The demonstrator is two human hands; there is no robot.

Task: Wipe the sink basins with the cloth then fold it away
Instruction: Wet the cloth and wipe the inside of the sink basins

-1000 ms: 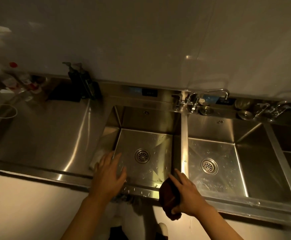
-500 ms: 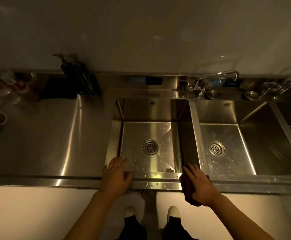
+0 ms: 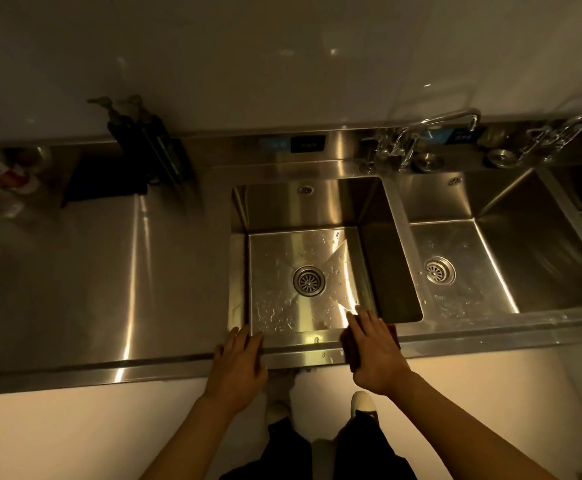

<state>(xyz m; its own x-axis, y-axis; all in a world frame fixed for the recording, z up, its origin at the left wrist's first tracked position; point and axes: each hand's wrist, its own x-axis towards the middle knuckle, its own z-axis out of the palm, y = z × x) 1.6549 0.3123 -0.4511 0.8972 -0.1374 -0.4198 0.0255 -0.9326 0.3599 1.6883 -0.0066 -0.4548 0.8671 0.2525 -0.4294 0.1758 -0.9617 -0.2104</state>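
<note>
Two hands are at the front edge of the sink, and I start with the right hand (image 3: 374,351). Its fingers lie flat and straight on top of the cloth (image 3: 351,355), pressing it down on the steel rim just in front of the left basin (image 3: 303,209). It is not curled around the cloth; it only pushes on it. The fingertips reach a little over the edge toward the basin floor.

The cloth looks dark, maybe brown or dark red. Most of it hides under my hand, so I see only a strip on the left and a small bit by the little finger. I think it is soft, light and floppy, and it may be damp. It should slide easily on wet steel. To lift it I would pinch a bunched part, not one corner.

My left hand (image 3: 239,363) rests flat on the rim near the basin's front left corner, holding nothing.

Water drops sit around the drain (image 3: 308,281). The right basin (image 3: 511,244) is beside it, with the tap (image 3: 435,128) behind.
</note>
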